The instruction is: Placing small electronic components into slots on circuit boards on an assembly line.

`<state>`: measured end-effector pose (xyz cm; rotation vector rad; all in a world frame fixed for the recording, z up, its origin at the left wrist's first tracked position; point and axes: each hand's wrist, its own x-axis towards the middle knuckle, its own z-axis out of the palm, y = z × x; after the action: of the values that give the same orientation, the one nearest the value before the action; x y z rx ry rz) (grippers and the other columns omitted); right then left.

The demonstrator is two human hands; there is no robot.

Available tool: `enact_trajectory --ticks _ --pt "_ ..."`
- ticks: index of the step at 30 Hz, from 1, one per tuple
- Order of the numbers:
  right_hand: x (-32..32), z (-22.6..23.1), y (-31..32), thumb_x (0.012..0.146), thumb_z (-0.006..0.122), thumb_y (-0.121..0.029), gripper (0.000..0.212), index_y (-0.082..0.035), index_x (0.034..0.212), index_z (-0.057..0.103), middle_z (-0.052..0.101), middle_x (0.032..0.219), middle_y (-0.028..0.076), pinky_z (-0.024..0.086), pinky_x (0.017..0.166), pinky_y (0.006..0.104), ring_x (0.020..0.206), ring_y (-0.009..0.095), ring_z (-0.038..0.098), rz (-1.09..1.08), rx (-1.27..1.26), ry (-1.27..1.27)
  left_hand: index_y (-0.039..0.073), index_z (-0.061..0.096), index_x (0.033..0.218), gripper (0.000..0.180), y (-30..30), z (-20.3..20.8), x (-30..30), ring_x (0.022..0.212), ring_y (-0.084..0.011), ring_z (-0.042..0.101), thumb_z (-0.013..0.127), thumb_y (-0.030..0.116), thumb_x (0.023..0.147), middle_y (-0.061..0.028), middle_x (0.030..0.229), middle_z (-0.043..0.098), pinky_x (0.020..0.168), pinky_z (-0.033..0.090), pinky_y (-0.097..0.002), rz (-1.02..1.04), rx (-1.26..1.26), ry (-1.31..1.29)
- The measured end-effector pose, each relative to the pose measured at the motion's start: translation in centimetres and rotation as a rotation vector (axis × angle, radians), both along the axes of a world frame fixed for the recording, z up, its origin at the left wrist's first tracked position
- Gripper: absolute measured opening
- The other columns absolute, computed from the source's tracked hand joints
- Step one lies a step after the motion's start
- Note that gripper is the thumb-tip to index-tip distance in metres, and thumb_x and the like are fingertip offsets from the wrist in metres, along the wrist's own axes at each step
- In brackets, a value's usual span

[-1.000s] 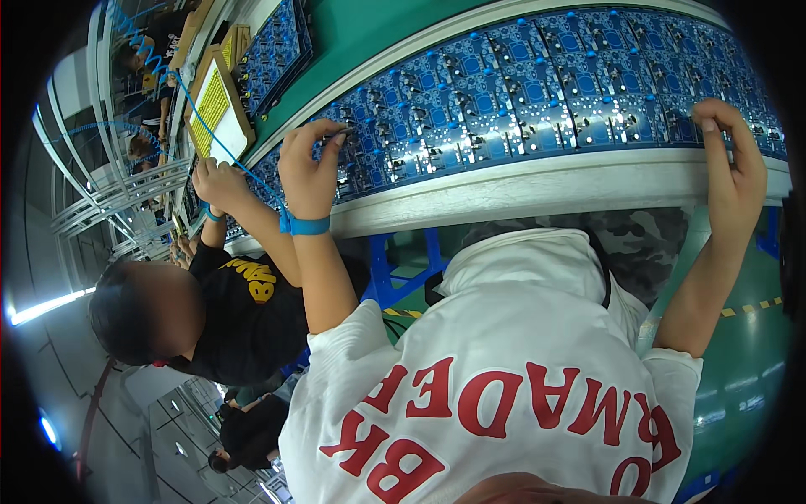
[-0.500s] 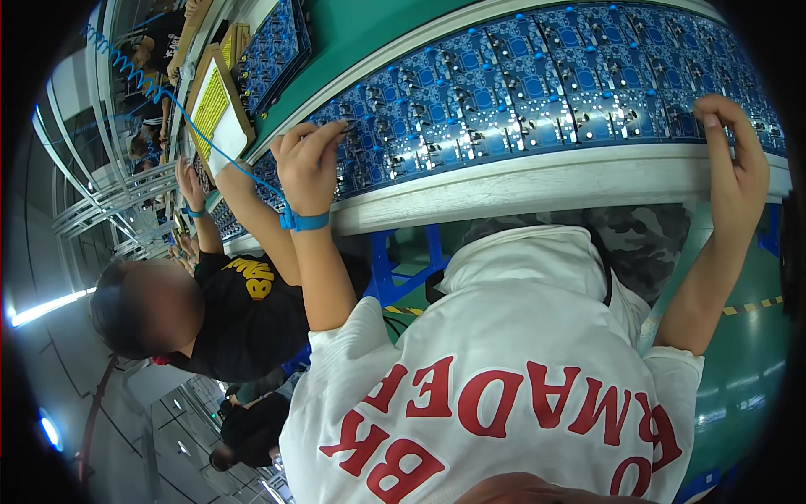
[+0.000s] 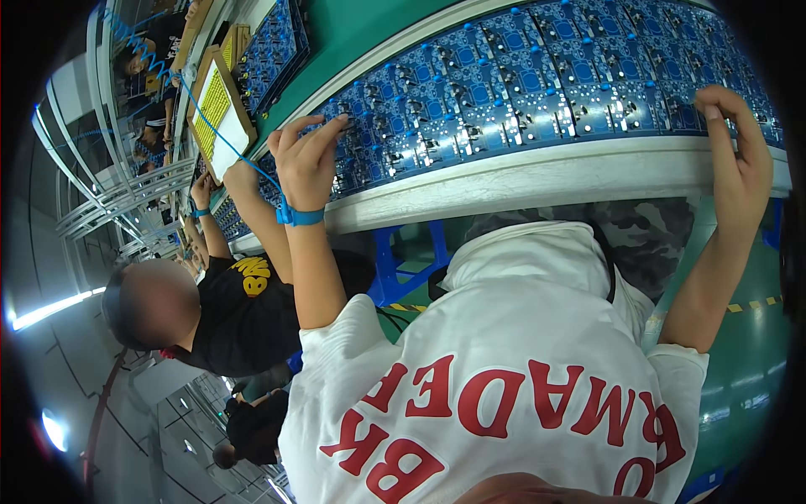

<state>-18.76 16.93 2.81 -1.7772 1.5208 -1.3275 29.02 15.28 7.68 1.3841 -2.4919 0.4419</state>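
A wide run of blue circuit boards (image 3: 520, 80), crowded with small metal and blue parts, lies along the bench. My left hand (image 3: 304, 168) is over the left part of the boards, a blue wrist strap (image 3: 300, 217) on its wrist. Its thumb and fingertips are apart, and I see nothing between them. Toward the right end, my right hand (image 3: 740, 164) hangs over the boards' near edge. Thumb and forefinger there are bent close together in a pinch; whatever may be between them is too small to make out.
A pale metal rail (image 3: 537, 174) borders the boards on my side. On the left, a co-worker in a black shirt (image 3: 243, 315) reaches toward a tray of yellow parts (image 3: 220, 109). More blue boards (image 3: 273, 59) are stacked beyond it. A coiled blue cord (image 3: 214, 130) runs to my wrist strap.
My left thumb and fingertips, earlier pinched together, have come apart. My right hand keeps nearly the same pose. The co-worker's far hand has lowered toward the bench.
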Motion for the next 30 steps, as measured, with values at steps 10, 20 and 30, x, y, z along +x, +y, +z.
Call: enact_trajectory --ticks 10,20,30 --pt "-0.3 -0.1 0.1 0.099 0.059 -0.008 0.015 -0.003 0.109 0.068 0.069 0.101 0.003 0.047 0.089 0.0223 0.097 0.010 0.063 -0.002 0.007 0.052 0.019 0.076 0.103 0.036 -0.2 0.0 0.3 0.102 -0.0175 0.066 0.075 -0.001 0.074 0.0011 0.084 0.073 0.090 0.037 -0.0387 -0.006 -0.007 -0.051" --pt "-0.3 -0.2 -0.1 0.099 0.058 -0.006 0.016 -0.001 0.110 0.068 0.069 0.102 0.003 0.046 0.090 0.0222 0.097 0.010 0.063 0.006 0.005 0.055 0.014 0.071 0.116 0.038 0.3 -0.8 0.6 0.115 -0.0224 0.065 0.066 -0.005 0.084 -0.0033 0.094 0.076 0.103 0.036 -0.0458 0.010 0.056 0.062" --pt "-0.6 0.0 0.0 0.098 0.055 0.000 0.015 0.001 0.108 0.066 0.067 0.101 0.004 0.047 0.088 0.0225 0.096 0.011 0.062 0.039 0.029 0.025 0.012 0.073 0.110 0.024 -5.8 1.4 0.1 0.106 -0.0257 0.066 0.065 0.006 0.089 -0.0097 0.104 0.073 0.095 0.045 -0.0389 0.131 0.146 0.472"
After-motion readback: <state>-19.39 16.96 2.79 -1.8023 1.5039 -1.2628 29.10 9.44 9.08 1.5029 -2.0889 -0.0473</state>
